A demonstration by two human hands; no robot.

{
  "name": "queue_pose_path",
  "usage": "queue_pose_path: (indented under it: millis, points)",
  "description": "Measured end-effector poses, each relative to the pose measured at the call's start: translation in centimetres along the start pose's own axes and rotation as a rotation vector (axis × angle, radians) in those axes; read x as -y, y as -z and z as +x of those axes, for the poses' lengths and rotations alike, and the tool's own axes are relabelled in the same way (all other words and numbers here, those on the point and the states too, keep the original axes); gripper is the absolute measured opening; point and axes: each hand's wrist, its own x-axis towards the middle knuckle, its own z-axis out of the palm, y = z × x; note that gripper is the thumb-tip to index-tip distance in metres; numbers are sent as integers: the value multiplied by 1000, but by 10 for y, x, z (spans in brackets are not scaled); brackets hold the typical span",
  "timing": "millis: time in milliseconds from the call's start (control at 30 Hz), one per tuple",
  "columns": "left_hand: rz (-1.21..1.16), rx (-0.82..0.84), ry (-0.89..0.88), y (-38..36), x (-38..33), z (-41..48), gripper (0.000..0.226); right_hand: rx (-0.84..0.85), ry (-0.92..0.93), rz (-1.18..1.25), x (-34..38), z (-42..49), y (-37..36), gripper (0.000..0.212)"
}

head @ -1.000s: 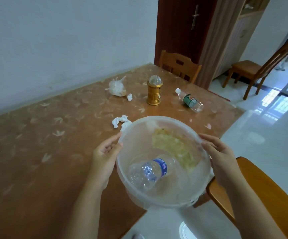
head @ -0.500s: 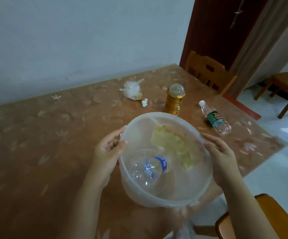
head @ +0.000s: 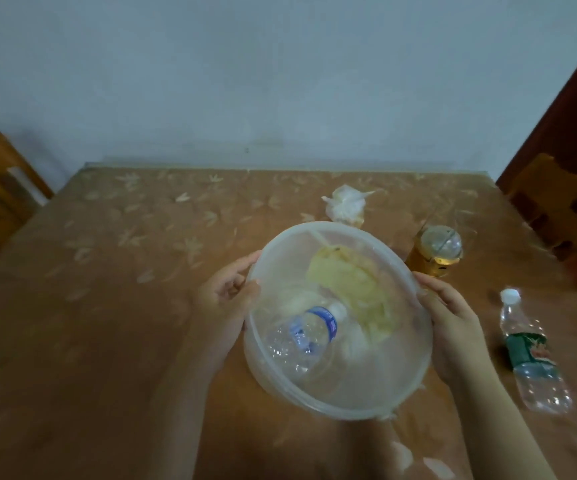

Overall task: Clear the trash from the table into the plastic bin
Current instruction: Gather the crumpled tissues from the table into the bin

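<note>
I hold a translucent round plastic bin (head: 398,382) over the brown table (head: 114,306). My left hand (head: 223,303) grips its left rim and my right hand (head: 453,327) grips its right rim. Inside lie a crushed clear bottle with a blue label (head: 306,336) and a yellowish wrapper (head: 353,289). A bottle with a green label and white cap (head: 529,355) lies on the table to the right. A crumpled white bag (head: 344,206) sits behind the bin.
A gold lantern with a clear dome (head: 436,251) stands right of the bin. Wooden chairs stand at the far left (head: 0,192) and far right (head: 564,209). A pale wall runs behind the table. White scraps (head: 401,455) lie near the front edge.
The view has swung left, now facing the wall squarely. The bin, still held by both hands, has moved further over the table and hides the tissue seen earlier.
</note>
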Motion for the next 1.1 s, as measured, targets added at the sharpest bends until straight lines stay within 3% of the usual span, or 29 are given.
queue_pose_path:
  millis: [200, 433, 567, 767, 933, 1100]
  points:
    - [-20, -198, 19, 4, 1, -14, 39, 220, 23, -47, -8, 33, -13, 20]
    - [121, -361, -55, 6, -1, -30, 38, 355, 79, -98, -28, 51, -26, 24]
    - [154, -447, -81, 12, -3, -35, 39, 339, 102, -128, -48, 61, -19, 21]
    - [202, -545, -55, 24, 1, -47, 37, 321, 116, -482, -104, 73, 0, 30]
    - [223, -569, -45, 28, -4, -54, 39, 364, 125, -648, -134, 71, 5, 46]
    - [237, -576, -40, 31, -5, -60, 40, 345, 132, -701, -146, 63, 1, 42]
